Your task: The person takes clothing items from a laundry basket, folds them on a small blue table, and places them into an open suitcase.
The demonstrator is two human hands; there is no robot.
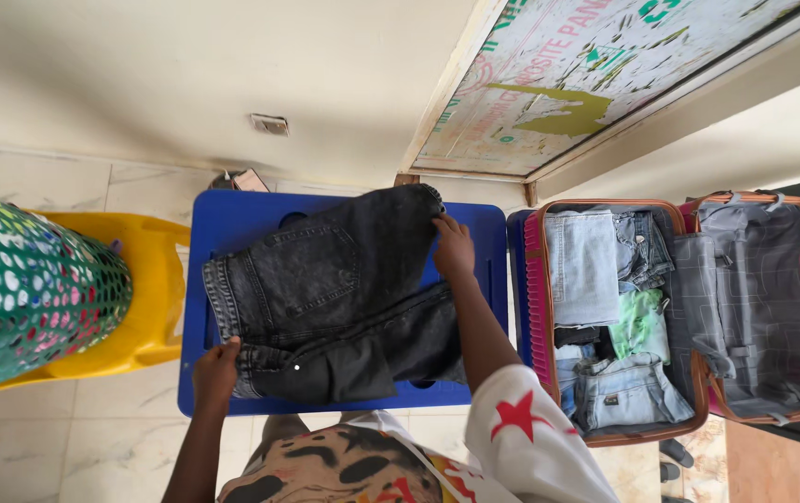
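Dark grey jeans (325, 298) lie folded across a blue table (232, 224). The left hand (216, 373) grips the waistband at the near corner; the right hand (454, 247) pinches a leg's hem at the far edge, it seems. Right of the table an open suitcase (698, 410) holds folded clothes (605, 317). At left, a yellow chair (153, 298) stands beside a green mesh basket (18, 289).

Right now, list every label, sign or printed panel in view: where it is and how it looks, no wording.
Printed panel: leaning at top right above the suitcase, long rectangle, pale with red, green and olive print, wood-edged.
Waist patch: on pale blue jeans at the near end of the open suitcase, small dark rectangle.
Wall plate: small, pale, blank.
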